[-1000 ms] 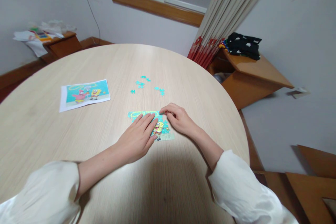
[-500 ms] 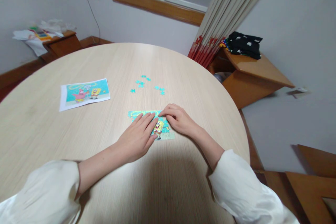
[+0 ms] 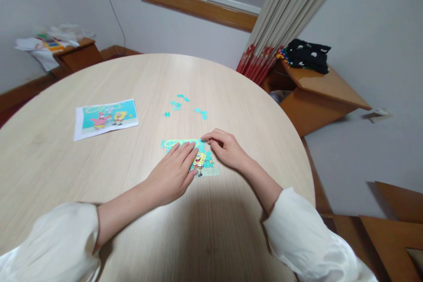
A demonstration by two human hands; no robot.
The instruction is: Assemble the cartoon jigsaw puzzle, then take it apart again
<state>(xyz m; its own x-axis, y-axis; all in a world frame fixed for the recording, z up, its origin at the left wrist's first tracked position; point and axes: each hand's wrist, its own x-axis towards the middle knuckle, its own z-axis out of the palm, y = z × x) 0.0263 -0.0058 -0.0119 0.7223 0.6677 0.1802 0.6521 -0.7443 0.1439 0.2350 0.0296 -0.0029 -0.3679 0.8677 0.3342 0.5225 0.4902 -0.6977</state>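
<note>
A partly assembled jigsaw puzzle [image 3: 208, 170] with a yellow cartoon figure lies on the table in front of me. My left hand [image 3: 173, 171] rests flat over its left and middle part, fingers stretched out, hiding much of the picture. At the upper right edge of the puzzle is my right hand [image 3: 226, 147]. Its index finger reaches out to the border, with a gap between that finger and the thumb; I see no piece held there. Beyond the puzzle lie several loose turquoise puzzle pieces [image 3: 177, 106], with another small group of pieces [image 3: 204, 113] to their right.
On the left of the round wooden table [image 3: 211, 229] lies a printed reference picture [image 3: 109, 116] with cartoon figures. Past the table stand a small wooden cabinet [image 3: 330, 90] with dark cloth [image 3: 309, 56] on it, a curtain [image 3: 280, 13], and a low stand [image 3: 79, 55] with bags and papers.
My right index finger has shifted slightly up along the puzzle's right side and straightened, to the top right corner. The left hand stays flat in place.
</note>
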